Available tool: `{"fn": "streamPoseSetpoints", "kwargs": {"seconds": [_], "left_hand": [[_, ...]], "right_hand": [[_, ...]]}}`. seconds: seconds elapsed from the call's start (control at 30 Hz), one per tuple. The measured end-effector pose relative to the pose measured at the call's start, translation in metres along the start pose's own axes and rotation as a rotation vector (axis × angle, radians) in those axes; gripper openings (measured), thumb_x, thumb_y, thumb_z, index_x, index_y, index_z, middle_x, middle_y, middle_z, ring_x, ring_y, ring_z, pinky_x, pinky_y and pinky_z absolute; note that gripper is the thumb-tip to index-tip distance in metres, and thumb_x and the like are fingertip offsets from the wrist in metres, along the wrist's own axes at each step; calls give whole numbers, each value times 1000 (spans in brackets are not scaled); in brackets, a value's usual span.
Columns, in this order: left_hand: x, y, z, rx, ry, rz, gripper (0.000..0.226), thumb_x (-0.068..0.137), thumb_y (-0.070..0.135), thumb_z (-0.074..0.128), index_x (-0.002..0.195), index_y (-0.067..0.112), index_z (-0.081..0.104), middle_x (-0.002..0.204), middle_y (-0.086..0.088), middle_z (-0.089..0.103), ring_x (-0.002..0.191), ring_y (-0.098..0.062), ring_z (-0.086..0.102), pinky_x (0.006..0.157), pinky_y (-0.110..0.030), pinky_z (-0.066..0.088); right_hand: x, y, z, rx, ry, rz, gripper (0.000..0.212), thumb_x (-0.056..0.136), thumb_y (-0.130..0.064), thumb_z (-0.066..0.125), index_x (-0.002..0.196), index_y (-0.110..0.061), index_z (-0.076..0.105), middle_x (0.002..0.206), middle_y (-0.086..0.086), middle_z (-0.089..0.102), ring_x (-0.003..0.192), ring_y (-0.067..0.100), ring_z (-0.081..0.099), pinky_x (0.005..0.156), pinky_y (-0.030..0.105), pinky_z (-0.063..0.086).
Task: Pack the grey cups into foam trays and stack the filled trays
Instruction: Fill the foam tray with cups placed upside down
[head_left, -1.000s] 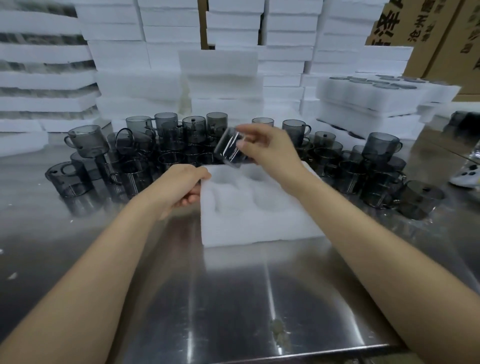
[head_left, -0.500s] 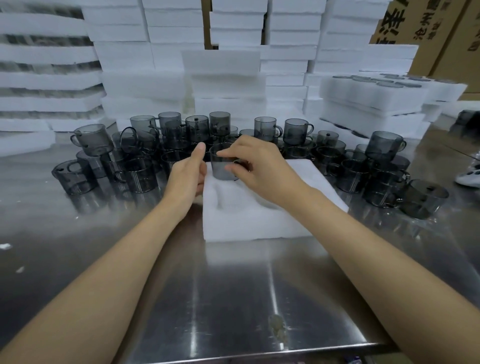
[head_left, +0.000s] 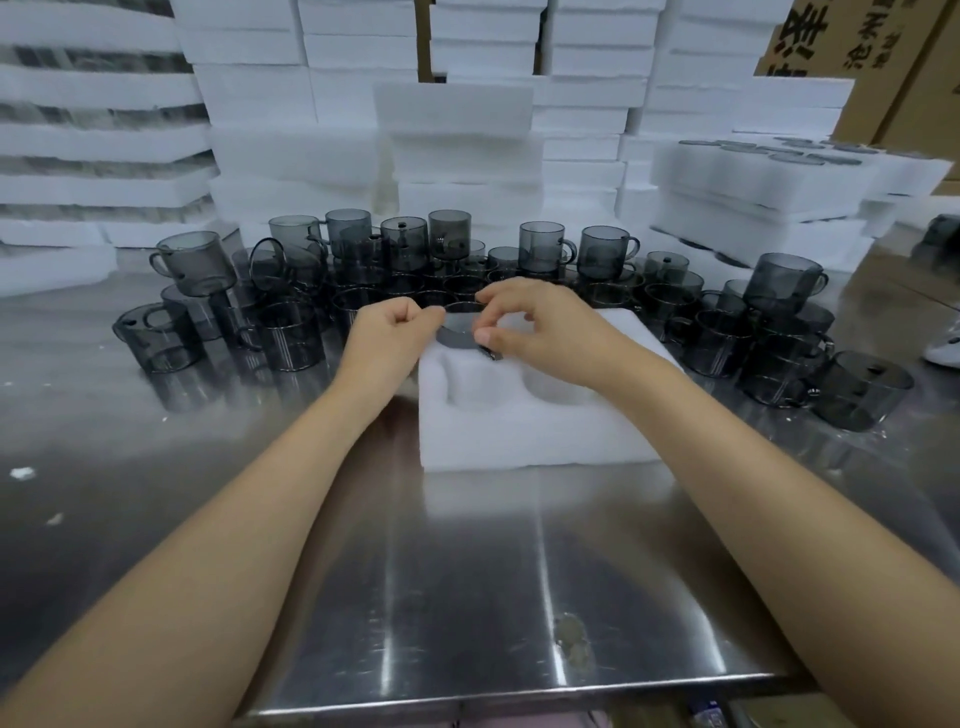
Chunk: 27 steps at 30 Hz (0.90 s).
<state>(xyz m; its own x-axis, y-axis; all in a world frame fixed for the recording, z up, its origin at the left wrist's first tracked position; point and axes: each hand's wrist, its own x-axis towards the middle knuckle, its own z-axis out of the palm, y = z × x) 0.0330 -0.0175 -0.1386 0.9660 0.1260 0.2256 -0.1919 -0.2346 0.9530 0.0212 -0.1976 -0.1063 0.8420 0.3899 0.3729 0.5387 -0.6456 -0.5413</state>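
Mostly sunk in the foam tray (head_left: 519, 431) sits 1 grey cup (head_left: 460, 332) — translucent.

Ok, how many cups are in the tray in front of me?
1. The cup sits in the tray's far-left pocket, between the left hand and right hand. The right hand could hide another.

Translucent grey cup (head_left: 460, 332) upright, sunk deep in far-left pocket of white foam tray (head_left: 519, 436) on table (head_left: 467, 597). Loose cups (head_left: 405, 244) crowded behind, both sides, some stacked. Filled trays (head_left: 753, 176) stacked far right.
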Motion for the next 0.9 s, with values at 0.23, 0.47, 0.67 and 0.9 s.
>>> {"fn": "streamPoseSetpoints", "kwargs": {"seconds": [0.23, 0.47, 0.67, 0.9], "left_hand": [[-8, 7, -7, 523, 156, 253, 34, 91, 35, 59, 64, 17, 49, 58, 8, 49, 53, -10, 45, 55, -28, 32], [-6, 14, -36, 1099, 363, 45, 29, 91, 20, 55, 111, 0, 50, 127, -20, 39, 89, -39, 58, 66, -41, 32], [-2, 9, -42, 1162, 266, -91, 36, 89, 15, 59, 119, 0, 45, 123, -22, 50, 109, -43, 54, 73, -41, 32], [-4, 15, -39, 1210, 239, -85, 10, 84, 2, 58, 91, 6, 53, 103, -17, 59, 99, -39, 58, 72, -38, 35]], "right_hand": [[1, 2, 2, -28, -88, 26, 13, 87, -21, 68, 97, -15, 74, 125, -1, 62, 106, -3, 49, 82, -5, 25], [-4, -2, 5, -170, -97, -12, 23, 94, -21, 57, 97, -2, 70, 95, 10, 69, 94, 23, 59, 89, 34, 46], [-11, -8, 3, -103, -152, -23, 40, 98, -35, 51, 136, -24, 53, 149, -7, 41, 138, 5, 32, 110, 15, 17], [-7, -9, 5, -235, -351, -43, 47, 100, -40, 40, 146, -29, 38, 158, -10, 21, 145, 1, 12, 119, 31, 0]]}}
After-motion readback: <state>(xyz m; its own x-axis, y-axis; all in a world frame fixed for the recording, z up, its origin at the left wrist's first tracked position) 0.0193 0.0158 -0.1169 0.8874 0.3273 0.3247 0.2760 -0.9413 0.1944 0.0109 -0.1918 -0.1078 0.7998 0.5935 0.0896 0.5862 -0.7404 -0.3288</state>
